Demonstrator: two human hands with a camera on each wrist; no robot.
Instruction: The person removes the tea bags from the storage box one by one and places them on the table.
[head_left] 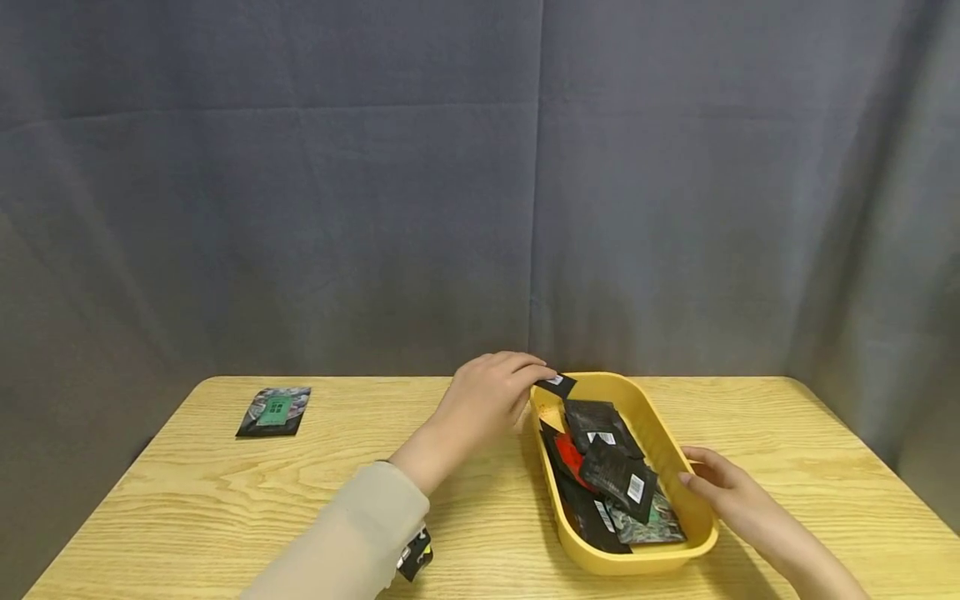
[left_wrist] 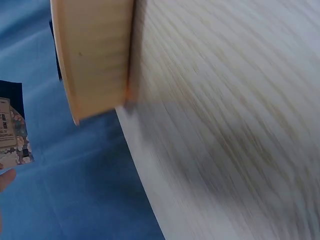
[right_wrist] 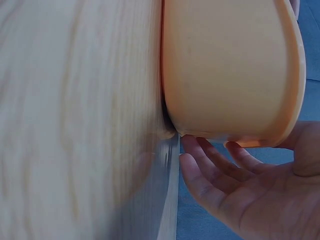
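My left hand (head_left: 491, 387) pinches a small black packet (head_left: 557, 384) at the far left corner of a yellow plastic bin (head_left: 670, 446). In the left wrist view, the packet (left_wrist: 12, 132) shows a patterned face with a pale label, a fingertip at its edge. My right hand (head_left: 723, 492) holds the bin's right side, the thumb at the rim. From the right wrist, bent fingers (right_wrist: 220, 170) lie against the bin's outer wall (right_wrist: 230, 70). Inside the bin lie several black packets (head_left: 618, 475), one with a red patch (head_left: 570, 457), and a patterned one (head_left: 654, 525).
A patterned packet with a green label (head_left: 275, 412) lies on the wooden table (head_left: 187, 508) at the far left. Below the left sleeve (head_left: 352, 533) shows a small black device (head_left: 415, 556). A grey-blue curtain (head_left: 375, 208) hangs behind the table.
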